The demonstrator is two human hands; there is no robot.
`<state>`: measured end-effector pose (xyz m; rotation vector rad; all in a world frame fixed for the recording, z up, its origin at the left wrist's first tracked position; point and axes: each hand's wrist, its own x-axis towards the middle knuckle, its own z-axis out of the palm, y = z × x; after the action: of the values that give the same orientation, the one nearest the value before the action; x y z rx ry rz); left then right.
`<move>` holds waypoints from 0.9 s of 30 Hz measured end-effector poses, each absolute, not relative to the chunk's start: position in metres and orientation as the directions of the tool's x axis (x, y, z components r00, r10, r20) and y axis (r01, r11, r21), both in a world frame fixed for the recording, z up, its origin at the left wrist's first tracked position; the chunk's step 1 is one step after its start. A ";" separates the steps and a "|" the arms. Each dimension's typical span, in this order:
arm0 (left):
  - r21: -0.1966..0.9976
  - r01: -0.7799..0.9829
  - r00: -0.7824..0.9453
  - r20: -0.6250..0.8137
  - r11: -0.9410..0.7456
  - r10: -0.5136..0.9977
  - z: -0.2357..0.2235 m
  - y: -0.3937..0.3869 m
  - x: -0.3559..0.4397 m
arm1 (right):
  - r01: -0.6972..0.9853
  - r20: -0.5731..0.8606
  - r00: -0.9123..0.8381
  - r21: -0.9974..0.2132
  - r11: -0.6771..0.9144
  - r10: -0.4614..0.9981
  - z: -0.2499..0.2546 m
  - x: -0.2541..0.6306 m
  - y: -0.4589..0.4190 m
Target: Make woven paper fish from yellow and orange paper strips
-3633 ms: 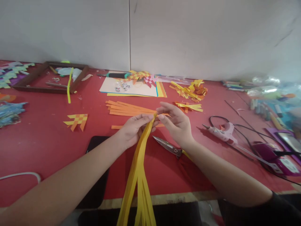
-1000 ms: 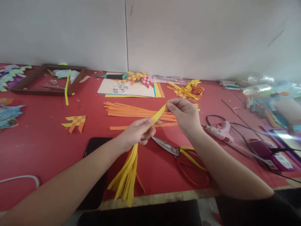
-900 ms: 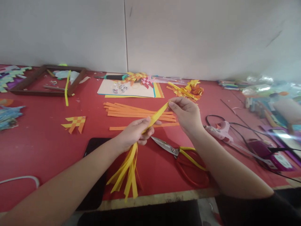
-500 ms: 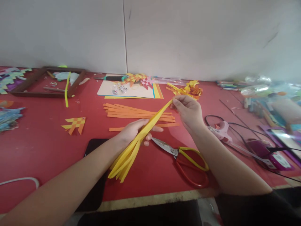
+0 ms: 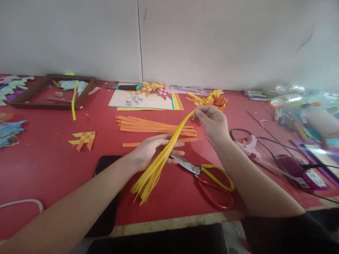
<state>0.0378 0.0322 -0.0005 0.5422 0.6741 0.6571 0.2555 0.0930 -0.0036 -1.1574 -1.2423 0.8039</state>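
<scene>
A bundle of yellow paper strips hangs slanting across the middle, its loose ends fanned out toward the table's front edge. My right hand pinches the bundle's upper end between thumb and fingers. Behind the strips, my left hand is open with its fingers stretched out, and the strips lie against them. Orange paper strips rest on the red table beyond my hands, one lying apart from the pile. Scissors with one yellow and one red handle lie below the hands, their blade tips near my left fingertips.
A dark phone-like slab lies under my left forearm. Left stand a woven paper fish and a brown frame holding scraps. Paper sheets and curled strips lie at the back. A pink glue gun with cables is right.
My left fingers have loosened and stretched out, with the hand slightly farther right. The strips' loose ends have swung right and now hang closer together. My right hand keeps its pinch.
</scene>
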 end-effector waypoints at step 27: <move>0.745 -0.297 0.461 -0.436 0.597 0.773 0.002 0.033 0.042 | 0.053 0.280 0.191 -0.960 0.275 0.941 -0.005 0.259 0.095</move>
<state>0.0419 0.0325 0.0024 0.6425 0.8515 0.7166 0.2591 0.0951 -0.0055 -1.1053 -1.2024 0.8463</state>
